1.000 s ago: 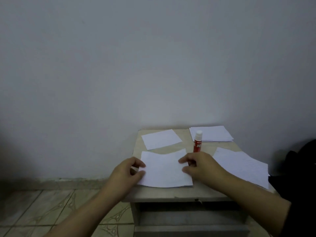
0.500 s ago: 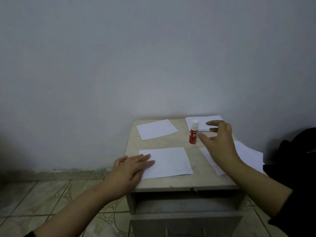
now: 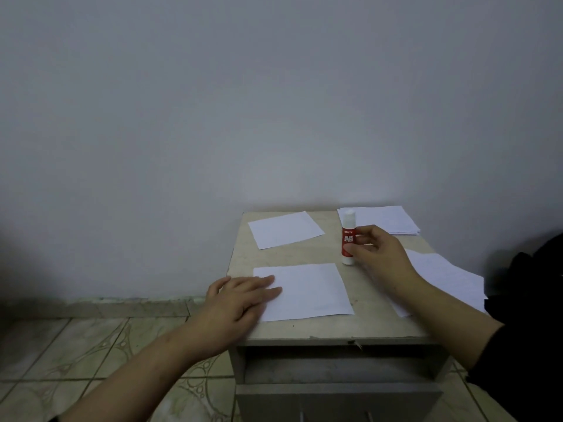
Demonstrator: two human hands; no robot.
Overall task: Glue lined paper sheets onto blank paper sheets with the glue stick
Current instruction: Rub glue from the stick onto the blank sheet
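- While the left hand (image 3: 243, 295) lies flat, fingers pressed together, on the left edge of the near paper sheet (image 3: 307, 290), the right hand (image 3: 376, 252) has moved from that sheet to the glue stick (image 3: 348, 237).
- Half a second ago its fingers hung spread just beside the stick; now thumb and fingers pinch the red barrel.
- Upright and capped, the stick stands on the tabletop (image 3: 329, 255), centre right of the frame.
- Other sheets lie at the back left (image 3: 285, 228), back right (image 3: 387, 219) and far right (image 3: 447, 275).
- Judging by this, gluing has not begun; uncapping likely comes next.
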